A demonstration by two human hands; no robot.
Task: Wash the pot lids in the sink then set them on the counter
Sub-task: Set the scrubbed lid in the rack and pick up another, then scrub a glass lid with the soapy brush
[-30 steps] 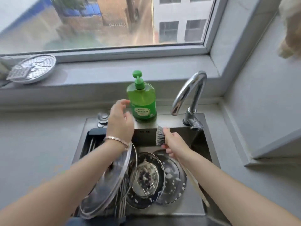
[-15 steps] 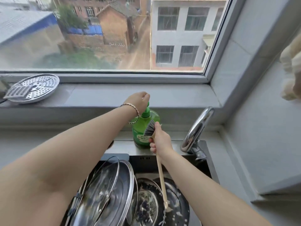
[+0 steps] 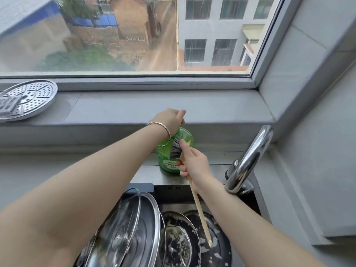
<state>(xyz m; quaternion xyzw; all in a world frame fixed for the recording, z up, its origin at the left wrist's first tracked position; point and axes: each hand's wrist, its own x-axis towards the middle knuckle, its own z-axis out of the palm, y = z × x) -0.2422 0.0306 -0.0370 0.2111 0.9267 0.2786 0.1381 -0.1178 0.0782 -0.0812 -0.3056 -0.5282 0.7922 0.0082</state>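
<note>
Green and translucent, a dish-soap bottle [image 3: 174, 157] is stood on the steel ledge behind the sink [image 3: 248, 201], just left of the curved chrome faucet [image 3: 248, 160]. The top of the bottle is covered by the left hand [image 3: 170, 121], whose fingers are curled shut over the pump head; the pump itself is hidden beneath the hand. A thin bracelet [image 3: 163, 130] is worn on that wrist. A wooden-handled brush [image 3: 190, 182] is gripped by the right hand [image 3: 193, 166], the fingers being wrapped closed around the upper part of the handle, just below the dark bristles. The bristles are held up against the front of the bottle, under the left hand, while the handle slants down over the basin. In the sink, several pot lids are seen: a large glass lid [image 3: 117, 234] with a metal rim is leaned on edge at the left, with a steel lid [image 3: 152, 224] tilted just behind it, and two dark lids [image 3: 217, 249] speckled with white suds are lain lower in the basin to the right, one overlapping the other. A perforated steamer plate [image 3: 36, 93] is rested on the grey windowsill [image 3: 154, 105] at far left, well apart from the sink. Grey bench [image 3: 19, 174] surface is visible beside the basin.
</note>
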